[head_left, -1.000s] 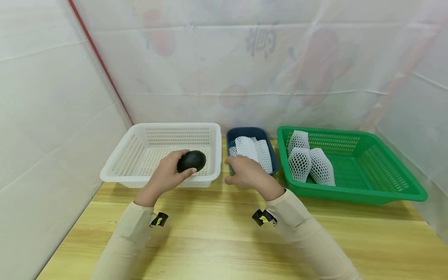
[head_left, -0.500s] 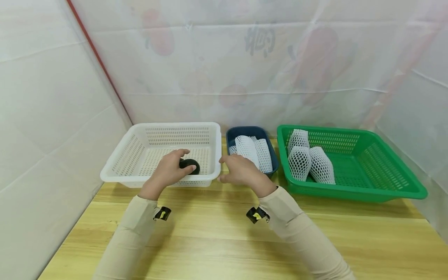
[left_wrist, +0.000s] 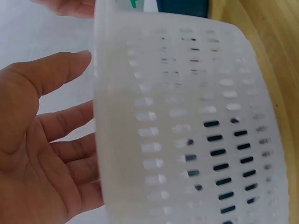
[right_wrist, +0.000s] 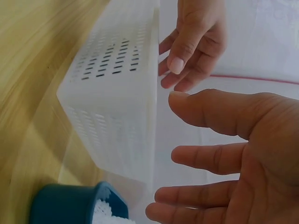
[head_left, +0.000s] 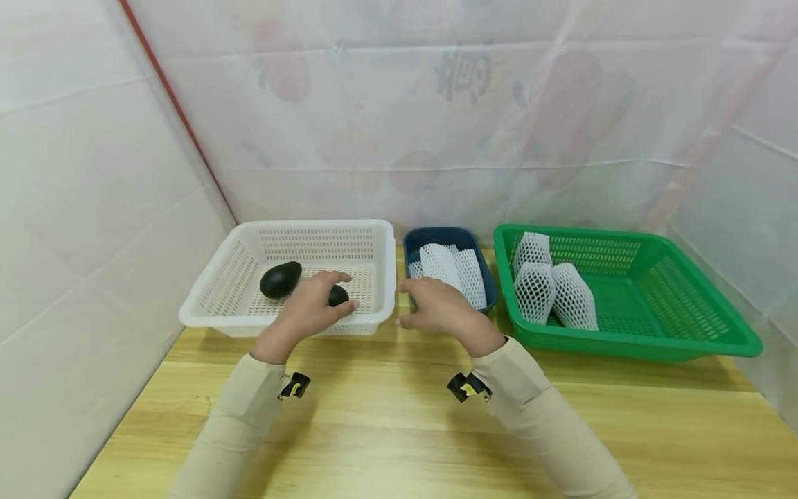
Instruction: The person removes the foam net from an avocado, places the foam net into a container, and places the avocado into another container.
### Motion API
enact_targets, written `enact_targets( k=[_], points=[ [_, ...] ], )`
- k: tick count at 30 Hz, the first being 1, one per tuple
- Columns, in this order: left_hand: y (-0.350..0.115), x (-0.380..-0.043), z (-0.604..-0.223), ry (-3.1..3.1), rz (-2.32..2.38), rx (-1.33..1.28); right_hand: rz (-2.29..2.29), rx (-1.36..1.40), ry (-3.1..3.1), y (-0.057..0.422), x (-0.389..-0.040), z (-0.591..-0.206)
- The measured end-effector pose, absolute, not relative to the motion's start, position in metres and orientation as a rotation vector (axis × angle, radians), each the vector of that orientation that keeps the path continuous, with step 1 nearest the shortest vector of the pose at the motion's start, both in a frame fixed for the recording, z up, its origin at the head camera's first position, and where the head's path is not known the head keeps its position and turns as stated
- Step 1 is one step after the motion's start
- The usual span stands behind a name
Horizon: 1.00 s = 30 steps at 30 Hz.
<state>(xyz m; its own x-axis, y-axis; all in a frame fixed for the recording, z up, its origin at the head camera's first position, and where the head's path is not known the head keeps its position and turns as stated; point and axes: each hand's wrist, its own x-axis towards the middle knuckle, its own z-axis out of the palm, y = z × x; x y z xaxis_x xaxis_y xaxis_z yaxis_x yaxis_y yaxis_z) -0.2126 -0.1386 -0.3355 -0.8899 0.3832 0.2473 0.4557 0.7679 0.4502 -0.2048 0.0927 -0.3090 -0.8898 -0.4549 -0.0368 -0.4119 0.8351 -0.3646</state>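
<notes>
My left hand [head_left: 312, 305] is over the front of the white basket [head_left: 208, 287], fingers and thumb spread. In the left wrist view nothing lies between its fingers [left_wrist: 65, 121], which reach past the basket's rim. One dark green avocado [head_left: 339, 296] shows in the basket between thumb and forefinger, partly hidden by the hand. A second avocado [head_left: 280, 280] lies on the basket floor to its left. My right hand [head_left: 439, 308] hovers before the small blue basket [head_left: 489, 277], fingers apart and holding nothing. White foam net sleeves [head_left: 439, 267] lie in that blue basket.
To the right stands a green basket [head_left: 661, 298] with three white net-wrapped pieces [head_left: 573, 296] at its left end. All the baskets sit on a wooden table [head_left: 386, 423]. A white sheet [head_left: 374, 104] hangs close behind them.
My left hand, which held an avocado above the basket, has lowered and let go. An avocado now shows on the basket's left side. The right hand shifted slightly left, then back.
</notes>
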Motion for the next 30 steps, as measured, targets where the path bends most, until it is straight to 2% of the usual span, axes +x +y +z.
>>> enact_targets(
  k=[30],
  points=[
    [-0.079,-0.196,-0.337,-2.661,-0.567,-1.073,-0.564,-0.626,2.889,0.163,-0.196,-0.314]
  ],
)
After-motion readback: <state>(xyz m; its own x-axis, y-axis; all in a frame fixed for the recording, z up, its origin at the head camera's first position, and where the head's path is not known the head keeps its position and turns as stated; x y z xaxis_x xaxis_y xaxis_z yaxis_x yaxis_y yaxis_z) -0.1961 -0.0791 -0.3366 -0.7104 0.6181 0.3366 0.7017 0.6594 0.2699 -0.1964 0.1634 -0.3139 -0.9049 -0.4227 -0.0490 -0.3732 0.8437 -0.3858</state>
